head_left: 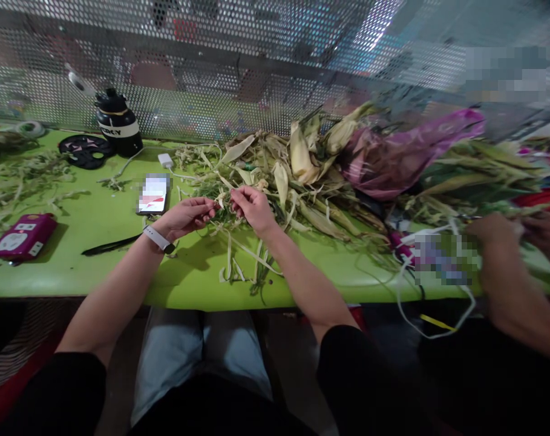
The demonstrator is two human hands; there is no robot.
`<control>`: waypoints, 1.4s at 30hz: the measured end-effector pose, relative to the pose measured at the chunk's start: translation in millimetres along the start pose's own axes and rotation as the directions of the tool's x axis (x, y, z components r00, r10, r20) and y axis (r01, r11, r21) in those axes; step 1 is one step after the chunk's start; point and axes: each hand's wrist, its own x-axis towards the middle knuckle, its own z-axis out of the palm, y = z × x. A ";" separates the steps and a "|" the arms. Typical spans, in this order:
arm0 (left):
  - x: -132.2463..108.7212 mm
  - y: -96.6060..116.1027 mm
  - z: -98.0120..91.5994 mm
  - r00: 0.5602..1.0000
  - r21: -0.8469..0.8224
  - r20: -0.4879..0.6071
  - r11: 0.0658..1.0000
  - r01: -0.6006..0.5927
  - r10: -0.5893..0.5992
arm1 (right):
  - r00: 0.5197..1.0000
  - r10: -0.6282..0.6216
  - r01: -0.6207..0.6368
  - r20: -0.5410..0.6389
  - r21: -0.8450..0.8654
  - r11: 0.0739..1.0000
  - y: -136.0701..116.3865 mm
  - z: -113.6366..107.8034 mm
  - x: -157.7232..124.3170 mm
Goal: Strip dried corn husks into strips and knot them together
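My left hand (188,217), with a white-banded watch (158,240) on its wrist, is closed in a pinch over the green table. Opposite it, my right hand (255,209) also pinches, its fingertips close to those of the left. Between them shows a small pale piece of corn husk (221,197), gripped at its ends; its exact shape is too small to make out. Thin husk strips (232,266) lie on the table below my hands. Just behind and to the right spreads a heap of dried corn husks (302,160).
A phone (153,195), a black bottle (119,124) and a magenta box (23,237) stand or lie to the left. A pink plastic bag (388,157) sits among the husks. At right, a co-worker's hands (495,236) work beside a white cable (399,284). Perforated metal (256,72) borders the back.
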 end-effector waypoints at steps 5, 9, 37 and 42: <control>0.4 -0.5 -1.8 0.999 0.044 0.033 0.999 0.011 -0.013 | 1.000 0.006 -0.006 -0.028 0.000 1.000 1.8 -0.8 2.2; -1.0 0.8 -1.8 0.999 0.052 0.036 0.999 0.007 -0.009 | 0.999 0.012 -0.012 -0.032 0.005 1.000 3.9 -1.7 3.0; 1.3 1.4 -9.3 0.994 -0.015 0.023 0.995 0.103 -0.102 | 0.997 -0.005 0.001 -0.075 -0.051 0.999 4.6 -7.3 4.9; 0.4 1.1 -8.8 0.996 -0.021 -0.021 0.996 0.081 -0.082 | 0.999 -0.020 0.018 -0.050 -0.038 0.999 2.7 -6.4 2.5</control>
